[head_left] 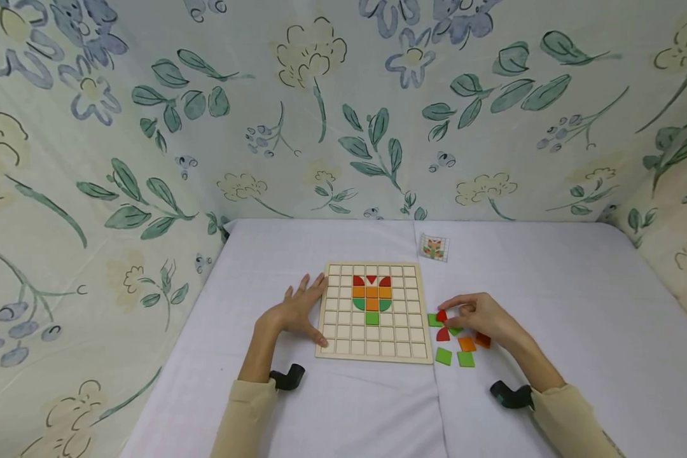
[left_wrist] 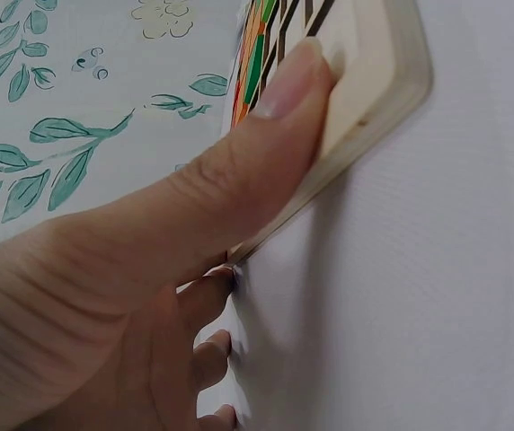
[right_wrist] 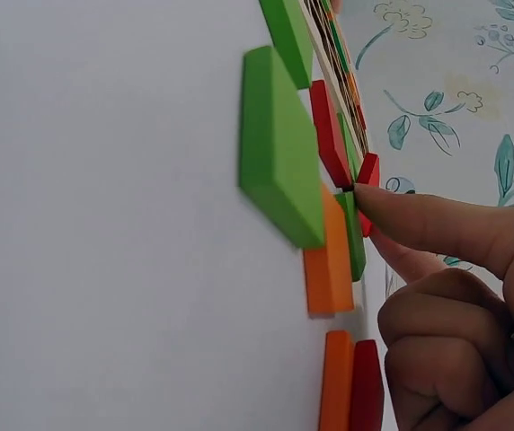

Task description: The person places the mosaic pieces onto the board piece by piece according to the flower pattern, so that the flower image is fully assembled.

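A wooden grid board [head_left: 343, 350] lies on the white cloth, bearing a tulip-like pattern of red, orange and green tiles [head_left: 371, 292]. My left hand [head_left: 294, 313] is spread along the board's left side, fingers against the edge. Its thumb [left_wrist: 275, 135] rests on top of the near left corner. To the right of the board, my right hand [head_left: 486, 318] pinches a red tile [right_wrist: 370, 169] between thumb and index finger, just above the loose pieces. Its other fingers are curled in. Another red tile [head_left: 443, 335] with a curved side lies just below.
Loose green tiles [head_left: 443, 356] and orange tiles [head_left: 466, 344] lie right of the board, some partly under my right hand. A small picture card [head_left: 434, 247] of the pattern lies beyond the board's far right corner. Flower-printed cloth [head_left: 298, 159] stands behind the table.
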Available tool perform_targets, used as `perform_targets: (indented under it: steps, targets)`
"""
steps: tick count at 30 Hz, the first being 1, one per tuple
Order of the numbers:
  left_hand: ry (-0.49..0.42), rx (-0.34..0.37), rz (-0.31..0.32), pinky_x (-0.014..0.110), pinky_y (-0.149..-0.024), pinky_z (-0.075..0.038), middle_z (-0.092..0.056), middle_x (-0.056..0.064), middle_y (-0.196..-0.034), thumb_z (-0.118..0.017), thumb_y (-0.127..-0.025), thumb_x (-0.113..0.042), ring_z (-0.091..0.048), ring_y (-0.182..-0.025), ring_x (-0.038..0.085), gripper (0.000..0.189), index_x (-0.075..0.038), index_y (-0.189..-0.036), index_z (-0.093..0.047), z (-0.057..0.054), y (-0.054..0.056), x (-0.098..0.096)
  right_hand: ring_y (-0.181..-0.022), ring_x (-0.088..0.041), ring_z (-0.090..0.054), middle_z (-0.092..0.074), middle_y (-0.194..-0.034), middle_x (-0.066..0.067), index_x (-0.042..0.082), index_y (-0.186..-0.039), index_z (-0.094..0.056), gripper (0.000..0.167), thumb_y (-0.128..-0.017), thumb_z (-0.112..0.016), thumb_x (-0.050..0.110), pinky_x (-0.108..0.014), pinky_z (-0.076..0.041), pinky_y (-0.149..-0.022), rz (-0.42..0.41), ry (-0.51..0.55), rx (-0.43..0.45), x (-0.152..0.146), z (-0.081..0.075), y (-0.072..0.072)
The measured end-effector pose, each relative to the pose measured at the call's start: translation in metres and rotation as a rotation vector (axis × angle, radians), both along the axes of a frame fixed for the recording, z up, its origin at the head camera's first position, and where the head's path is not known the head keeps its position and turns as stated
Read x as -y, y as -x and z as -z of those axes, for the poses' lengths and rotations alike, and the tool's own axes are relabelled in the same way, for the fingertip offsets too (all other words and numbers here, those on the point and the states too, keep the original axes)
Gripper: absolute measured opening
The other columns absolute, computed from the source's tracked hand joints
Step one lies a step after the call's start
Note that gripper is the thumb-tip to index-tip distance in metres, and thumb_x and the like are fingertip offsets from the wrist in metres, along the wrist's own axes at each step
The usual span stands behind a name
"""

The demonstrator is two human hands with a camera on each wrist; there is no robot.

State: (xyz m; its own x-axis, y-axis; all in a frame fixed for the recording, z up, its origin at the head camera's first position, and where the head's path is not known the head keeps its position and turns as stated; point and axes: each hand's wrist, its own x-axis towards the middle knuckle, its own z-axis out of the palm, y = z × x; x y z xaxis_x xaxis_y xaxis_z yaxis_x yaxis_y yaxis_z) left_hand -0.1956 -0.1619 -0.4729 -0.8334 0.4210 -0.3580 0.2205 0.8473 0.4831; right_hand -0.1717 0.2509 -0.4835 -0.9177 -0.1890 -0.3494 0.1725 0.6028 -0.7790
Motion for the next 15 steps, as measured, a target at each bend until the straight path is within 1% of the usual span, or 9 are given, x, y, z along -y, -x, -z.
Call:
perform_targets:
  steps: [6,8,15]
  targets:
    - [-0.005,0.002,0.001,0.063,-0.131,0.002,0.001,0.004,-0.177,-0.099,-0.063,-0.042,0.01,-0.163,0.035,0.141,-0.013,-0.168,-0.009,0.0008,0.0006,0.0,-0.054,-0.014,-0.036,-0.036,-0.059,0.003,0.005,-0.124,-0.072,0.041,-0.088,-0.08,0.023,-0.023,-0.026,-0.049,0.053,-0.05,0.014,0.0056,-0.0016,0.0012]
    - [-0.009,0.003,0.001,0.063,-0.131,0.003,0.001,0.004,-0.177,-0.099,-0.063,-0.042,0.011,-0.163,0.035,0.141,-0.013,-0.168,-0.009,0.0014,0.0007,0.0001,-0.055,-0.015,-0.038,-0.037,-0.059,0.003,0.004,-0.125,-0.071,0.041,-0.089,-0.079,0.022,-0.023,-0.027,-0.049,0.054,-0.054,0.002,0.0065,-0.0016,0.0021]
    - [-0.01,0.0,0.001,0.064,-0.131,0.002,0.0,0.004,-0.177,-0.099,-0.062,-0.041,0.01,-0.163,0.035,0.141,-0.012,-0.168,-0.009,0.0014,0.0007,-0.0003,-0.052,-0.014,-0.037,-0.037,-0.059,0.003,0.006,-0.125,-0.072,0.039,-0.089,-0.079,0.02,-0.022,-0.027,-0.047,0.119,-0.069,-0.042,0.0055,0.0026,0.0068]
